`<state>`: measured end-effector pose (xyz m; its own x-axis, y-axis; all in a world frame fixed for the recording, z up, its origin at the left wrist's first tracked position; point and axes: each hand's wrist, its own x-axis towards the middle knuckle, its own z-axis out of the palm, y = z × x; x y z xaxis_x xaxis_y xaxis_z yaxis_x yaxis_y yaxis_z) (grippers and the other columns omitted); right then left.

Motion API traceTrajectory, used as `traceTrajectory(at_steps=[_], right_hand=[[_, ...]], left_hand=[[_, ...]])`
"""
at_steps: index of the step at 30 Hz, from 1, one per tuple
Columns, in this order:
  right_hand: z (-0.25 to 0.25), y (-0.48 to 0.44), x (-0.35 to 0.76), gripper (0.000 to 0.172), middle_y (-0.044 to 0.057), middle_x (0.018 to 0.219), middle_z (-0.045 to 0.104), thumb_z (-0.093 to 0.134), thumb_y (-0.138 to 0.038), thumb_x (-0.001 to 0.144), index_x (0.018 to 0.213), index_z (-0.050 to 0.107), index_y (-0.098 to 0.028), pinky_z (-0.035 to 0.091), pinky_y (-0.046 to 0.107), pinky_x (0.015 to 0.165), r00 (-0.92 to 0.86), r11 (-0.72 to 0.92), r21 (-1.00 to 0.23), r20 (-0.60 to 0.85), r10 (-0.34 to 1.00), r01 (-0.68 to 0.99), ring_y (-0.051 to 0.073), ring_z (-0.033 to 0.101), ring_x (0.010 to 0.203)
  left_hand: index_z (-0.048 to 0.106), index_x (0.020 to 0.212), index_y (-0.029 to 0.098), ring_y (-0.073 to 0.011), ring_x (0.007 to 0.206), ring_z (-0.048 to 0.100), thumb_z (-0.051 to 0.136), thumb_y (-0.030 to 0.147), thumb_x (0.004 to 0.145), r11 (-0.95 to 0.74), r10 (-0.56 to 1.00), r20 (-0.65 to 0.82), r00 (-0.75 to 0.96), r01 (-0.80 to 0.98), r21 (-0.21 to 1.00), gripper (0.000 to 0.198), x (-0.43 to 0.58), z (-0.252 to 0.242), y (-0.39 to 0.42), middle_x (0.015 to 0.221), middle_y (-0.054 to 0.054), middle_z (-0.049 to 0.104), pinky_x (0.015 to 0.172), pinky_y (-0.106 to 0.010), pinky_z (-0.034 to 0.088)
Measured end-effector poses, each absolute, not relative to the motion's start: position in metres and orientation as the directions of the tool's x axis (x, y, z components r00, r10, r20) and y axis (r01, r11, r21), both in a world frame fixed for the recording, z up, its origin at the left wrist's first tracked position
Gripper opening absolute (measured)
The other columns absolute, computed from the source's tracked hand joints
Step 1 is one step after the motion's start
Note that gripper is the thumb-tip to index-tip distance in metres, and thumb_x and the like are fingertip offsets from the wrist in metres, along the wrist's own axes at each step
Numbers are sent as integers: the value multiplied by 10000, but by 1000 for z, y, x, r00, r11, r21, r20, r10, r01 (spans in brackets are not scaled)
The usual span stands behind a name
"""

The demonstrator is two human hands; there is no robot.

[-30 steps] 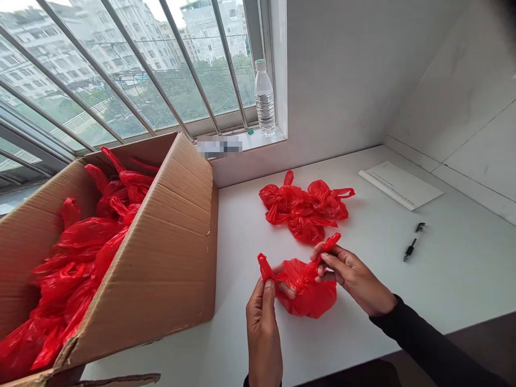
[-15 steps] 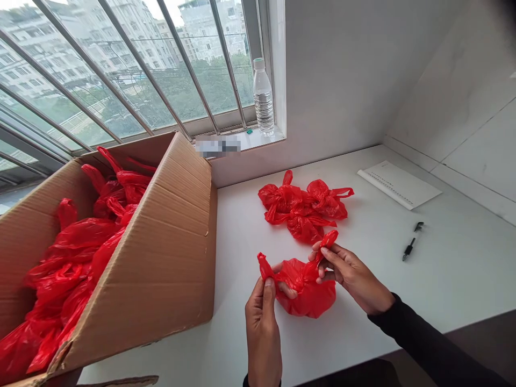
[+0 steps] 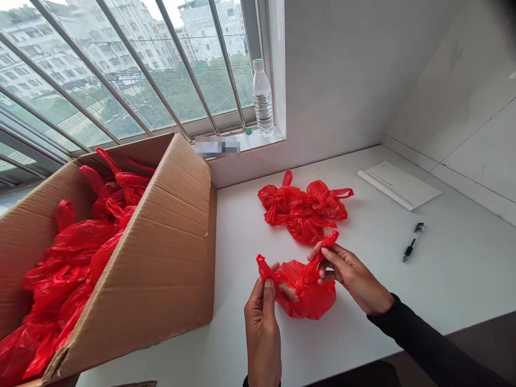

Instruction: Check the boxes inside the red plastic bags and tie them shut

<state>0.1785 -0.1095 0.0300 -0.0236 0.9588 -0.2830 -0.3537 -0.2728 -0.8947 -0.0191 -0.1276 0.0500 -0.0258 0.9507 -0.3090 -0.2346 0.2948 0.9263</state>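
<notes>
A red plastic bag (image 3: 312,296) sits on the white table between my hands, its body rounded and its neck gathered. My left hand (image 3: 264,312) is closed on one of its handles, thumb on top, with the handle's tip sticking up above the fingers. My right hand (image 3: 344,269) pinches the other handle, which points up and to the right. What the bag holds is hidden. Just beyond it lies a cluster of several knotted red bags (image 3: 302,207).
To the left a tilted cardboard box (image 3: 161,242) holds several red bags (image 3: 80,236). A water bottle (image 3: 263,102) stands on the sill by the barred window. On the right lie a notepad (image 3: 399,185) and an uncapped pen (image 3: 409,250) with its cap beside it.
Almost nothing differs. Both hands keep their hold on the bag's handles, and the view has shifted very slightly.
</notes>
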Motion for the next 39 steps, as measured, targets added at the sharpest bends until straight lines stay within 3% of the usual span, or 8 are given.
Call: traceTrajectory(at_steps=[9, 16, 22, 28, 35, 39], right_hand=[[28, -107, 177, 267, 61, 1217, 651, 555, -499, 1016, 1082, 617, -247, 556, 329, 661, -16, -265, -905, -276, 961, -334, 127, 560, 710], [28, -107, 177, 277, 54, 1182, 653, 565, -506, 1009, 1099, 607, -247, 562, 333, 653, -14, -260, -910, -270, 963, -323, 128, 563, 707], [29, -106, 176, 304, 42, 1080, 666, 581, -527, 996, 1081, 612, -237, 559, 323, 647, -2, -251, -916, -264, 965, -313, 131, 551, 703], [30, -109, 178, 300, 40, 1096, 661, 578, -523, 999, 1088, 623, -240, 559, 320, 648, 4, -237, -923, -250, 968, -304, 131, 554, 714], [29, -109, 177, 323, 46, 1131, 654, 599, -540, 984, 1101, 656, -244, 568, 325, 705, 37, -225, -939, -243, 969, -259, 149, 569, 795], [26, -110, 177, 349, 48, 1158, 652, 596, -565, 979, 1115, 674, -253, 566, 362, 839, 63, -201, -958, -218, 974, -203, 182, 589, 927]], left_hand=[[663, 1350, 210, -228, 967, 686, 608, 529, 971, 288, 952, -302, -46, -200, 937, 498, -19, 50, -126, 869, -51, 760, 1040, -390, 474], [706, 1274, 194, -230, 941, 698, 637, 533, 951, 272, 955, -290, -61, -205, 940, 474, -20, 50, -126, 820, -45, 752, 1094, -413, 440], [728, 1230, 188, -243, 1005, 706, 645, 558, 935, 277, 946, -304, -110, -210, 938, 480, -20, 52, -125, 835, -53, 754, 1087, -404, 453], [778, 1050, 194, -283, 1218, 630, 606, 570, 954, 245, 957, -262, -126, -135, 960, 425, -23, 50, -126, 905, -75, 754, 1156, -438, 386], [708, 1271, 234, -250, 1207, 631, 611, 621, 933, 305, 933, -327, -150, -155, 940, 523, -22, 51, -128, 985, -34, 761, 1158, -424, 381], [745, 1209, 234, -258, 1250, 604, 633, 624, 915, 287, 938, -307, -162, -138, 948, 501, -24, 53, -129, 1067, -53, 758, 1149, -404, 383]])
